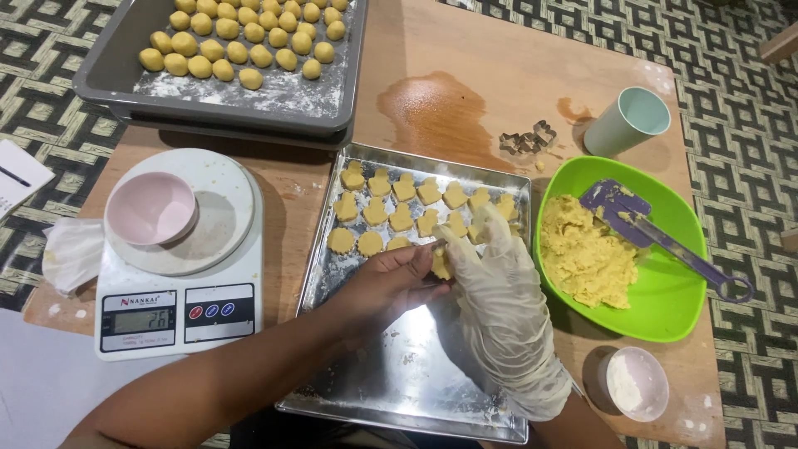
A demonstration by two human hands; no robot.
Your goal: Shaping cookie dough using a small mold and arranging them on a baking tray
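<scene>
Dough piece (pixel 440 264) sits pinched between both hands above the steel tray (pixel 399 374). The bare left hand (pixel 397 281) closes its fingers on it, and the gloved right hand (pixel 497 283) grips it too. Cut cookies (pixel 401 214) lie in rows just behind; the green bowl (pixel 665 299) stands beside on the desk (pixel 465 75).

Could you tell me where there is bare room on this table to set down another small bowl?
Bare wood lies between the grey tray, the cookie cutters and the steel tray, though stained. The steel tray's near half is bare. Crowded: around the green bowl and scale.
</scene>
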